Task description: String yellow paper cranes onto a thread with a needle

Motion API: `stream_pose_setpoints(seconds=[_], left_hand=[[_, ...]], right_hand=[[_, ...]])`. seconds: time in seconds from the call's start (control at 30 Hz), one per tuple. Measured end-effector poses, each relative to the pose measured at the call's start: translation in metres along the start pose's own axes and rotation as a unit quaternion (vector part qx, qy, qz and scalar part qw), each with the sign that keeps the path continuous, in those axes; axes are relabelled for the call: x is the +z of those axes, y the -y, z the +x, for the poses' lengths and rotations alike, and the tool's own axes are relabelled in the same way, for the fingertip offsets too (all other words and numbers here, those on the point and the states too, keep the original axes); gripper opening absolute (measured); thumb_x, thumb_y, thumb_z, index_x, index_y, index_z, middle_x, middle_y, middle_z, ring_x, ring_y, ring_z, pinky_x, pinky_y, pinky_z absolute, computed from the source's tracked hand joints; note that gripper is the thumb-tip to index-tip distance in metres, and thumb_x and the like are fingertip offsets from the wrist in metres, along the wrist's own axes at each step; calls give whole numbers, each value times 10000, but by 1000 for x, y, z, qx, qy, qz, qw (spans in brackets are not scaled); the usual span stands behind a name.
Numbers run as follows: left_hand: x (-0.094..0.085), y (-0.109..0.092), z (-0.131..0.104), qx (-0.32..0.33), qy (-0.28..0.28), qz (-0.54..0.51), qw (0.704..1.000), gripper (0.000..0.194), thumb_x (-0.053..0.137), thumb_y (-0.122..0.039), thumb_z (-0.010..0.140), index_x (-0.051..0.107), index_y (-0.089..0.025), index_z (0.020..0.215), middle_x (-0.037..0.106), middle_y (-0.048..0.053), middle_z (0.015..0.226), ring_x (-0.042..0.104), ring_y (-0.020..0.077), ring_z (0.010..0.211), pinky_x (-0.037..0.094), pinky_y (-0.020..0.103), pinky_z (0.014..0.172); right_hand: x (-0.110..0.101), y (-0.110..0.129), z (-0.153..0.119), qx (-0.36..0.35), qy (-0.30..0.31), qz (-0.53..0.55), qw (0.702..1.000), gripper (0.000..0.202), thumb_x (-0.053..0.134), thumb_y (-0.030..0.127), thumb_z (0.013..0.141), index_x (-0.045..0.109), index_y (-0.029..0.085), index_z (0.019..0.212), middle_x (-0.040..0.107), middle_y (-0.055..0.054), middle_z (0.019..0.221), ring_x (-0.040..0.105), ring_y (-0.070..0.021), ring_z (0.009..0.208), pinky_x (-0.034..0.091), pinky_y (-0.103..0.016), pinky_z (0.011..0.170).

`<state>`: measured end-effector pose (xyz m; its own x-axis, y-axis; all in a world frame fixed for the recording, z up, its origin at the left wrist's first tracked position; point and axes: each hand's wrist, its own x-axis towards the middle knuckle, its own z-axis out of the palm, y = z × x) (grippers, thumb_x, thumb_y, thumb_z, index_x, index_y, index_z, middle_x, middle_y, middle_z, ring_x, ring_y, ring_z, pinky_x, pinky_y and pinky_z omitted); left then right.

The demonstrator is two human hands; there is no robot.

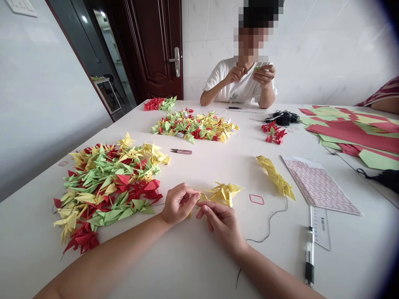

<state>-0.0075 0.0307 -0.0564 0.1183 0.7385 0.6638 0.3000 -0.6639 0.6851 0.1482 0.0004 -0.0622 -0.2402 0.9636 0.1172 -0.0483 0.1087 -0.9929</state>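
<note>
My left hand (181,203) and my right hand (220,220) meet above the table, both closed in a pinch. Between their fingertips runs a thin dark thread (268,228), whose strands trail across the tabletop on the right and below my right wrist. Just beyond my fingers lies a bunch of yellow folded paper cranes (225,194). To the right rests a row of yellow cranes (274,176) with thread at its near end. A large heap of red, green and yellow paper cranes (109,187) spreads left of my left hand.
Thread snips (181,151) lie ahead. Further back are a crane pile (193,126), black thread (283,118) and paper sheets (358,133). A sticker sheet (321,185), ruler (321,228) and pen (309,257) lie right. A co-worker (243,83) sits opposite, hands raised.
</note>
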Motion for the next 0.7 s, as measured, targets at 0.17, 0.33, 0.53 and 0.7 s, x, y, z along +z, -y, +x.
stream_pose_setpoints(seconds=[0.17, 0.33, 0.53, 0.7], left_hand=[[0, -2, 1, 17, 1, 2, 1000, 71, 592, -149, 829, 623, -155, 764, 480, -49, 562, 394, 46, 457, 343, 163, 435], [0, -3, 1, 24, 17, -19, 999, 56, 607, -145, 821, 637, -157, 776, 517, -35, 578, 407, 48, 468, 351, 159, 439], [1, -2, 0, -13, 29, -61, 998, 86, 582, -180, 843, 650, -153, 798, 524, -27, 590, 404, 49, 464, 345, 167, 440], [1, 1, 0, -94, 41, -106, 989, 168, 573, -284, 859, 629, -144, 784, 511, -24, 564, 389, 61, 460, 329, 188, 435]], right_hand=[[0, 0, 1, -3, 6, -6, 1000, 270, 551, 399, 874, 722, 198, 931, 662, -19, 670, 407, -56, 391, 376, -206, 400], [0, -1, 0, -20, 0, -15, 1000, 242, 577, 376, 859, 739, 205, 913, 677, -27, 672, 416, -59, 398, 383, -206, 396], [0, 1, 0, -70, -56, -16, 996, 156, 648, 294, 802, 756, 222, 888, 700, -25, 646, 492, -86, 433, 394, -208, 388], [-1, 0, -1, -103, -81, -30, 991, 126, 660, 224, 783, 760, 224, 861, 712, -31, 652, 596, -123, 524, 469, -230, 466]])
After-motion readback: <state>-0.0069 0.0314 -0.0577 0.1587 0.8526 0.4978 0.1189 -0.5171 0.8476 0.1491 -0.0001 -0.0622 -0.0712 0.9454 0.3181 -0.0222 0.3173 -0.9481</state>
